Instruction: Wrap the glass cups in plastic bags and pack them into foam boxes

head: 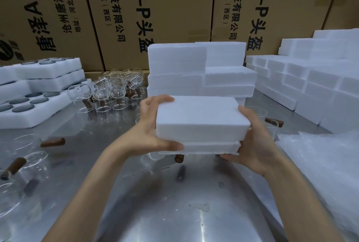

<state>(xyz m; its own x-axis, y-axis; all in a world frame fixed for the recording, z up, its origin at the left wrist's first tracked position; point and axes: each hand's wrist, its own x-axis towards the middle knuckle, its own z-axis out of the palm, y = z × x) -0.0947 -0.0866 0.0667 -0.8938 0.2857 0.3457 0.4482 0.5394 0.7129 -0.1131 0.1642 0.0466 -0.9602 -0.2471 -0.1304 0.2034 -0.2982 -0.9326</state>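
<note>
both hands hold one closed foam box (pixel 202 123) up off the metal table (pixel 155 212), near the middle of the view. the left hand (pixel 153 131) grips the box's left end, fingers curled over the far top corner and the thumb pressed along the near lower edge where the top half meets the bottom half. the right hand (pixel 252 144) clasps the right end, thumb lying up the side and fingers tucked under the base, so the box sits clamped between the two palms. a thin seam shows between its two halves.

at twelve o'clock behind the box stands a stack of closed foam boxes (pixel 196 70), and at two to three o'clock a bigger, stepped pile of foam boxes (pixel 310 86) runs along the right edge. at four o'clock lies a heap of clear plastic bags (pixel 320 164), though its edges blur into the table's shine and are hard to trace.

at eleven o'clock a cluster of glass cups (pixel 114 90) with brown handles stands on the table. at nine to ten o'clock sit foam trays (pixel 38 103) with round wells, dark discs showing in them. at eight o'clock more glass cups with brown handles (pixel 23 166) lie near the left edge, and another brown handle (pixel 179 158) peeks out just below the held box. printed cardboard cartons (pixel 155 8) wall off the back.
</note>
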